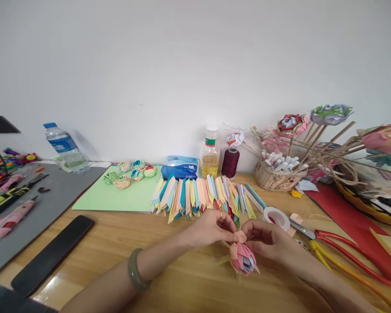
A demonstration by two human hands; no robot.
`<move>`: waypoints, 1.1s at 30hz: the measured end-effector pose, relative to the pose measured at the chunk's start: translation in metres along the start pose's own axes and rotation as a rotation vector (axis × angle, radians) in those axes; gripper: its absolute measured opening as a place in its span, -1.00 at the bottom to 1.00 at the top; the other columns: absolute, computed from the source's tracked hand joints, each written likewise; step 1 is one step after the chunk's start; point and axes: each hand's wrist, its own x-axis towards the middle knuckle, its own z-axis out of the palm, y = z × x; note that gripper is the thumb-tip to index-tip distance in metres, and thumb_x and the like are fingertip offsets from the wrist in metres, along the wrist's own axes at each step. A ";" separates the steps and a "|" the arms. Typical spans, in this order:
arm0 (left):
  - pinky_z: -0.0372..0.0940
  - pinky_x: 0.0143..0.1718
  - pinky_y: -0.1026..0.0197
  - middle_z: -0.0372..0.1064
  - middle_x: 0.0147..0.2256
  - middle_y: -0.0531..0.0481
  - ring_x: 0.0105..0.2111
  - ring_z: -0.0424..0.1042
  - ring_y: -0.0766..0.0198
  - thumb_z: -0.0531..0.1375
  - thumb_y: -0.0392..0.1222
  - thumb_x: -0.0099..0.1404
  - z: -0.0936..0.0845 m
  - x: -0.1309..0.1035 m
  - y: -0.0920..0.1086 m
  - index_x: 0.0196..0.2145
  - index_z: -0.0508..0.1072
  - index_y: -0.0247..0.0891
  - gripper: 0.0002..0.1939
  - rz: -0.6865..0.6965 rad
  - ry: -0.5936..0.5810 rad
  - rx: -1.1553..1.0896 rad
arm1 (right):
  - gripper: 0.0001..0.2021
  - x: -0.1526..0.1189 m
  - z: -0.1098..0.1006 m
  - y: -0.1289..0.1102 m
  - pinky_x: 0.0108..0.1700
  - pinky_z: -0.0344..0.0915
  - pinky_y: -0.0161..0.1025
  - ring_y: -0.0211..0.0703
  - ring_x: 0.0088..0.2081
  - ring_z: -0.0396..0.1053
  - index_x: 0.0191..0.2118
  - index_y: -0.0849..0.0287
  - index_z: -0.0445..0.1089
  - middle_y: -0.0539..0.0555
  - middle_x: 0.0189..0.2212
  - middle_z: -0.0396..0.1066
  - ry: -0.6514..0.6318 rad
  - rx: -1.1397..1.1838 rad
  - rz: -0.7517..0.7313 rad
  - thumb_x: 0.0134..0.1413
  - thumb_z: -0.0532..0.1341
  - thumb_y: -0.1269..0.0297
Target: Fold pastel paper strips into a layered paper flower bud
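A pink paper flower (243, 259) with a pale lilac centre hangs just over the wooden table, below my two hands. My left hand (213, 228), coming from the left with a green bangle (137, 269) on the wrist, pinches a peach paper piece (240, 236) at the flower's upper edge. From the right, my right hand (263, 239) has its fingers closed on the same peach piece. Yellowish paper tips stick out at the flower's left side. Behind my hands lies a long row of folded coloured papers (195, 195).
Red-handled scissors (345, 248) and a tape roll (276, 218) lie to the right. A basket (278, 179) with paper flowers stands behind them. Small paper rosettes rest on a green sheet (117, 201). A black phone (54, 254) lies left.
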 end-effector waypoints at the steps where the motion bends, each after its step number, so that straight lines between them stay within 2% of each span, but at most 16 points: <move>1: 0.16 -0.42 0.29 0.28 -0.58 0.09 -0.54 0.25 0.42 0.31 -0.14 -0.19 0.000 0.000 0.001 -0.56 0.33 -0.36 -0.71 0.006 -0.007 0.014 | -0.83 0.000 -0.001 0.000 -0.41 0.14 -0.38 -0.34 -0.46 0.24 -0.42 0.21 0.28 -0.05 -0.50 0.30 -0.006 0.016 0.001 -0.07 0.21 0.21; 5: 0.15 -0.43 0.31 0.27 -0.56 0.08 -0.54 0.23 0.43 0.31 -0.09 -0.17 0.000 -0.001 0.002 -0.56 0.34 -0.36 -0.69 0.044 -0.023 0.085 | -0.83 0.000 0.000 0.003 -0.42 0.15 -0.40 -0.35 -0.47 0.25 -0.43 0.20 0.26 -0.06 -0.51 0.31 0.010 0.035 -0.029 -0.06 0.21 0.21; 10: 0.13 -0.46 0.33 0.28 -0.56 0.07 -0.53 0.22 0.43 0.30 -0.08 -0.16 -0.002 0.002 -0.002 -0.55 0.35 -0.35 -0.69 0.050 -0.013 0.117 | -0.89 -0.001 0.007 0.004 -0.37 0.20 -0.37 -0.29 -0.41 0.27 -0.41 0.17 0.25 -0.04 -0.46 0.34 0.079 -0.137 -0.132 -0.07 0.20 0.30; 18: 0.17 -0.41 0.31 0.31 -0.54 0.08 -0.52 0.26 0.41 0.24 -0.32 -0.13 -0.012 0.007 -0.006 -0.50 0.40 -0.35 -0.85 0.020 -0.075 0.232 | -0.94 0.000 0.012 0.009 -0.35 0.24 -0.32 -0.24 -0.42 0.30 -0.44 0.15 0.22 -0.02 -0.48 0.34 0.240 -0.370 -0.227 -0.05 0.14 0.33; 23: 0.14 -0.46 0.35 0.31 -0.56 0.09 -0.54 0.24 0.43 0.23 -0.32 -0.13 -0.011 0.004 -0.004 -0.53 0.41 -0.35 -0.88 0.026 -0.044 0.285 | -0.87 0.001 0.011 0.010 -0.38 0.24 -0.35 -0.26 -0.42 0.28 -0.44 0.15 0.17 -0.04 -0.50 0.29 0.141 -0.234 -0.168 -0.05 0.16 0.25; 27: 0.14 -0.46 0.34 0.30 -0.55 0.10 -0.54 0.23 0.43 0.23 -0.32 -0.15 -0.010 0.004 -0.004 -0.54 0.40 -0.34 -0.88 0.035 -0.050 0.275 | -0.84 0.001 0.010 0.011 -0.37 0.21 -0.38 -0.29 -0.41 0.26 -0.44 0.15 0.16 -0.06 -0.49 0.29 0.080 -0.108 -0.152 -0.08 0.20 0.29; 33: 0.14 -0.47 0.32 0.29 -0.56 0.08 -0.54 0.23 0.40 0.24 -0.24 -0.14 -0.006 0.001 -0.002 -0.52 0.40 -0.33 -0.84 0.000 0.015 0.324 | -0.81 0.002 0.013 0.013 -0.44 0.20 -0.39 -0.31 -0.48 0.26 -0.44 0.15 0.18 -0.07 -0.52 0.30 0.175 -0.145 -0.136 -0.09 0.22 0.22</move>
